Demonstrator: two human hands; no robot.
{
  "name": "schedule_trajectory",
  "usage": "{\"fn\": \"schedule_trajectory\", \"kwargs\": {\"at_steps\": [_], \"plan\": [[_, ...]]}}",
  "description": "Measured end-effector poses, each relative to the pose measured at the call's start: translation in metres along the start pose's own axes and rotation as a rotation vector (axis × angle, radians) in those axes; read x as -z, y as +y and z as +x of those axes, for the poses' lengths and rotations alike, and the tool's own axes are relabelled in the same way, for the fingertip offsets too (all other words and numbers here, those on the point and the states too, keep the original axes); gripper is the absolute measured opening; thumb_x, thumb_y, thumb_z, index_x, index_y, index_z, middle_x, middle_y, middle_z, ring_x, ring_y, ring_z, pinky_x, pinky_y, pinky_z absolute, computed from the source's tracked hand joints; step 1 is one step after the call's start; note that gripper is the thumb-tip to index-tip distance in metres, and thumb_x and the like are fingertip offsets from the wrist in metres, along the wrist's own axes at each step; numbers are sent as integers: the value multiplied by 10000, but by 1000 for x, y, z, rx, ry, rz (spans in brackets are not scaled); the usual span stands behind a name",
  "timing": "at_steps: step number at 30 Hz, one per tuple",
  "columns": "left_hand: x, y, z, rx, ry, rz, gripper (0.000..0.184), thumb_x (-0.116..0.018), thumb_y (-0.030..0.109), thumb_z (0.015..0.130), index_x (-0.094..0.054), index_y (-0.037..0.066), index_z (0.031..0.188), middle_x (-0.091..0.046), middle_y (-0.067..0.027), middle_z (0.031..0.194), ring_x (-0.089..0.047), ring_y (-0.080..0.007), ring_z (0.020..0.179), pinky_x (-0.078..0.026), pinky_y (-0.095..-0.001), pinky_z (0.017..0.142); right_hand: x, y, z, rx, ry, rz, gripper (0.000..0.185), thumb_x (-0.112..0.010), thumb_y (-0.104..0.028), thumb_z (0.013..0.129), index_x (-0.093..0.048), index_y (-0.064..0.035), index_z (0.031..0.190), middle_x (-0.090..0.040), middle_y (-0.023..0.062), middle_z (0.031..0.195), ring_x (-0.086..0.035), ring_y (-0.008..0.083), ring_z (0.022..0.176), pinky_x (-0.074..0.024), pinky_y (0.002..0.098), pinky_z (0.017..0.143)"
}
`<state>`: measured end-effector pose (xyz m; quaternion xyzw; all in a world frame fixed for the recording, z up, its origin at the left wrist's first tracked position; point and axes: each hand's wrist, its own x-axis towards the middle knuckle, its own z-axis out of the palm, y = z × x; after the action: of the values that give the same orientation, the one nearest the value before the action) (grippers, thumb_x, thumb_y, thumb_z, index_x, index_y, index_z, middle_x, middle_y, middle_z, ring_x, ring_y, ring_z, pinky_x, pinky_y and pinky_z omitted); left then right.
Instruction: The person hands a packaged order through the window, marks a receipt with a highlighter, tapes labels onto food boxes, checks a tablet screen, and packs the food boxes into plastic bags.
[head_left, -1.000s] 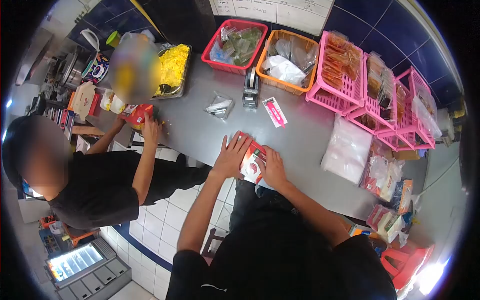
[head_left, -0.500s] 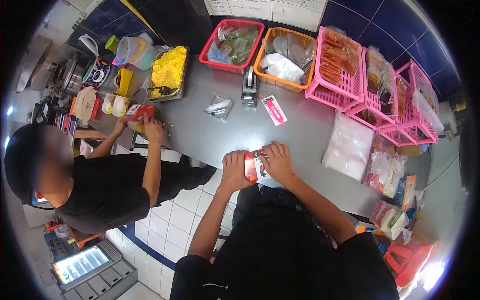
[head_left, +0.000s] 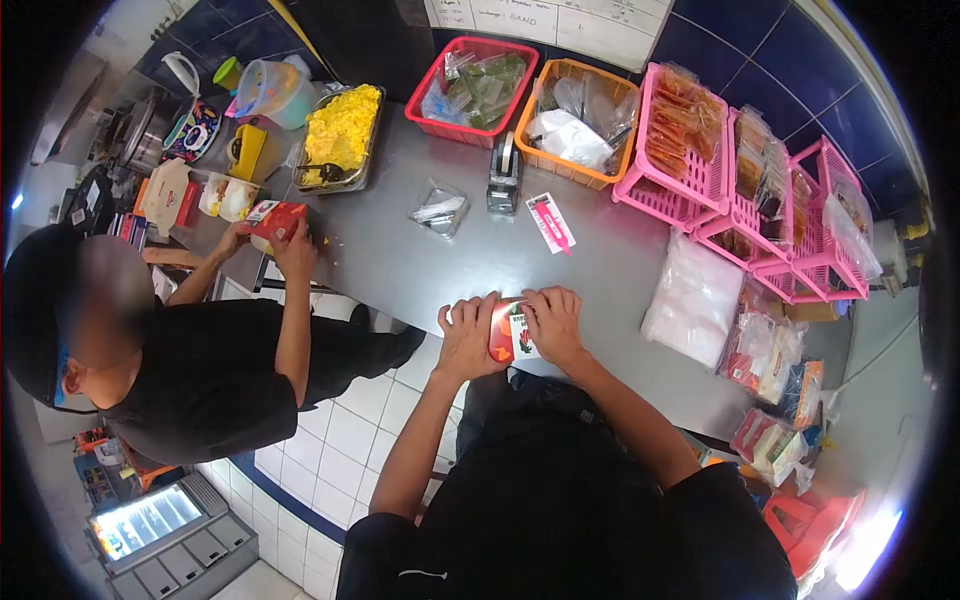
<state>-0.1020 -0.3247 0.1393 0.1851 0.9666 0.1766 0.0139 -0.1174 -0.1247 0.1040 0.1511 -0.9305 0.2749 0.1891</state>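
Note:
A red and white printed box (head_left: 513,333) is at the front edge of the metal counter (head_left: 400,250). My left hand (head_left: 468,335) grips its left side, fingers bent over the top. On its right side my right hand (head_left: 555,325) holds it with curled fingers. Beyond the box lie a white and pink card (head_left: 551,222), a black tape dispenser (head_left: 503,175) and a clear plastic packet (head_left: 438,208). At the left a co-worker (head_left: 190,370) holds another red box (head_left: 276,222) in both hands.
A tray of yellow food (head_left: 342,135) stands at the back left. Along the back are a red basket (head_left: 472,130), an orange basket (head_left: 575,172) and pink racks (head_left: 672,185). A stack of clear plastic bags (head_left: 693,300) lies on the right, beside packaged goods (head_left: 765,350).
Since the first frame, the box between my hands has turned, and my left hand has moved lower beside it. The co-worker has raised and tilted the other red box.

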Motion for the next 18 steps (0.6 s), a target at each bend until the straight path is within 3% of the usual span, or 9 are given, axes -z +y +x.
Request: {"fn": "schedule_trajectory", "kwargs": {"at_steps": [5,7,8,10,11,13,14,17,18], "plan": [[2,-3,4,-43,10,41,1196,-913,481,467,-385,95,1468,-462,-123,1351,-407,-327,1289,-223,-613,1091,-7,20,-1,-118,-205,203,351,-617,-233,946,-547,-77,1252,-521,127,1185,-471,322,1162,-348,478,1007],[-1,-7,8,-43,-97,-102,1178,-907,480,427,-420,82,1423,-485,-126,1365,-431,-339,1272,-287,-567,1071,0,25,5,-202,-487,243,387,-612,-279,955,-530,-82,1278,-516,139,1207,-448,329,1207,-333,484,1034],[-4,-7,6,-50,-62,-110,1139,-903,460,442,-430,81,1405,-509,-117,1338,-459,-334,1238,-323,-537,1043,2,26,6,-194,-481,243,387,-612,-279,955,-530,-82,1278,-516,139,1207,-448,329,1207,-333,484,1034],[-10,-2,2,0,-34,-108,1081,-895,442,470,-442,84,1385,-509,-117,1328,-459,-332,1231,-351,-511,1006,-1,28,17,-194,-595,119,444,-663,-291,936,-517,-81,1299,-557,141,1199,-539,292,1124,-423,463,953],[-12,3,-1,40,-32,-109,1066,-893,437,477,-446,84,1379,-510,-117,1320,-458,-332,1231,-355,-505,1000,-19,37,29,-181,-576,116,444,-663,-291,936,-517,-81,1299,-557,141,1199,-539,292,1124,-423,463,953],[-17,10,-5,68,-33,-153,1061,-893,440,483,-447,83,1378,-508,-119,1315,-449,-333,1243,-352,-507,1006,-62,61,56,-430,-294,703,449,-725,-266,906,-558,-70,1273,-632,118,1123,-629,224,954,-512,405,816],[-21,15,-8,86,-37,-151,1059,-893,440,494,-439,87,1384,-500,-123,1325,-442,-334,1251,-346,-511,1017,-68,52,85,-760,-148,960,403,-755,-212,892,-613,-53,1233,-679,91,1006,-655,175,810,-541,327,690],[-18,22,-9,127,-72,-153,1057,-893,438,513,-424,101,1397,-491,-120,1328,-438,-333,1258,-338,-513,1029,-70,18,160,-1039,177,1300,340,-750,-184,892,-656,-22,1177,-682,88,978,-657,174,840,-557,310,678],[-18,22,-10,129,-66,-153,1053,-892,438,515,-423,102,1396,-490,-119,1325,-437,-332,1259,-338,-514,1029,-84,29,175,-1029,180,1307,340,-750,-184,892,-656,-22,1177,-682,88,978,-657,174,840,-557,310,678]]}}
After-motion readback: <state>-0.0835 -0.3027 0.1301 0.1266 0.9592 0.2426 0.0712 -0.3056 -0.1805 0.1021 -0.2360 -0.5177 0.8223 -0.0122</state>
